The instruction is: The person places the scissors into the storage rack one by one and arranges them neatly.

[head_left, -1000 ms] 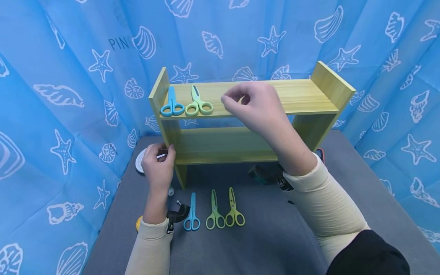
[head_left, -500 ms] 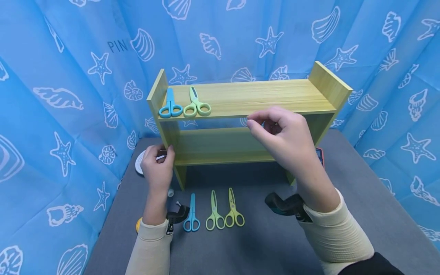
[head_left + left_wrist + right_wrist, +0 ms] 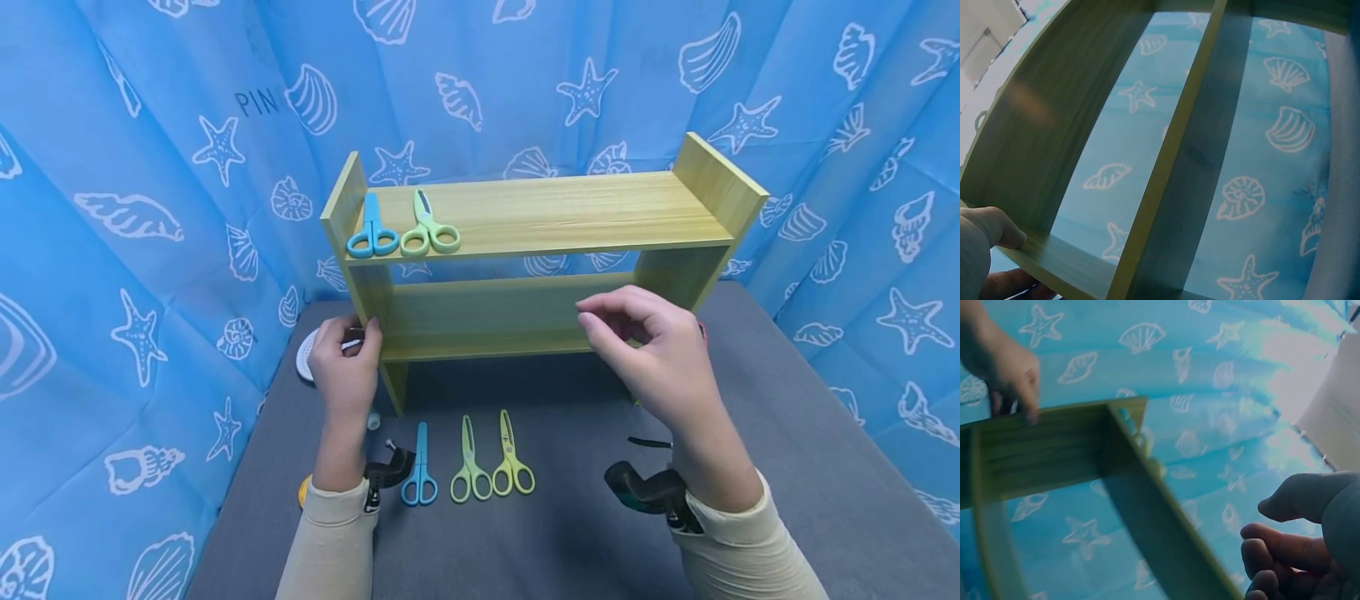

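Note:
My left hand (image 3: 348,367) grips the left side panel of a wooden shelf (image 3: 562,212), its thumb on the panel's front edge; the left wrist view shows the thumb (image 3: 997,228) inside and fingers outside. My right hand (image 3: 663,358) hangs in the air before the shelf's right part, fingers loosely curled, nothing between thumb and fingertips. On the top board lie blue scissors (image 3: 372,229) and light green scissors (image 3: 429,229), side by side at the left end. More scissors lie on the table in front: a blue pair (image 3: 419,475), a green pair (image 3: 469,467) and a yellow-green pair (image 3: 511,462).
A white round object (image 3: 305,354) stands behind my left hand. A small white cap-like thing (image 3: 373,421) lies near the shelf's left foot. An orange object (image 3: 303,492) is partly hidden by my left forearm. Blue curtains (image 3: 480,83) surround the grey table (image 3: 570,533).
My right hand has moved down and to the right, away from the top board to in front of the shelf's lower right part. My left hand stays on the side panel.

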### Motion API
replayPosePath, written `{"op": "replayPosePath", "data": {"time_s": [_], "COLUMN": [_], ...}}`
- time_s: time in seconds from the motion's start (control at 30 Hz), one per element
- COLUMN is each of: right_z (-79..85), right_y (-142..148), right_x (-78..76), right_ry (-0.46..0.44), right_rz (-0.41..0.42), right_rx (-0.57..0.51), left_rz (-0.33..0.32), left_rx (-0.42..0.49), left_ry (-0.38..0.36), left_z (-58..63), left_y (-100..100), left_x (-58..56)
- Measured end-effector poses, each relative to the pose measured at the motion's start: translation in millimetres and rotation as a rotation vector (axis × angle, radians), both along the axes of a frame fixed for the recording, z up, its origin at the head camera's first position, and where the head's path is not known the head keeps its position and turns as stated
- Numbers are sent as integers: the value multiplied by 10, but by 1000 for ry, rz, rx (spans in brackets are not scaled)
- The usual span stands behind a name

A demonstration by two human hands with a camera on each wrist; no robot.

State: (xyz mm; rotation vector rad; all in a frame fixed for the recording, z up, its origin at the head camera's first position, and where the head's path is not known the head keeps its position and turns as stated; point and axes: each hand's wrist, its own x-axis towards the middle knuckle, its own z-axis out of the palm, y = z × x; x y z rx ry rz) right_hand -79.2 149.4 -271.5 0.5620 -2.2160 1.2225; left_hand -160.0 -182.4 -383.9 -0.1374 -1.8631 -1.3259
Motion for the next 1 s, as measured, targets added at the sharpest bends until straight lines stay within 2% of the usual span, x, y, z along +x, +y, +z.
{"op": "replayPosePath", "data": {"time_s": [0.1,0.27,0.57,1.0], "right_z": [-187,-492,-955,-1582], "right_y": [60,114,73,-53], "right_x": [-1,7,11,58], "right_ry": [-24,-124,-253,-404], "right_rz": [4,1,1,-16], "right_rx": [-8,-49,-84,-24], "left_rz": [-7,-9,0,-12], "left_rx": [-1,-10,-7,1], "left_ry": [4,19,47,9], "left_z": [-7,-13,-7,-6], "left_y": [2,4,-6,-2], "left_x": [9,12,-12,3]}}
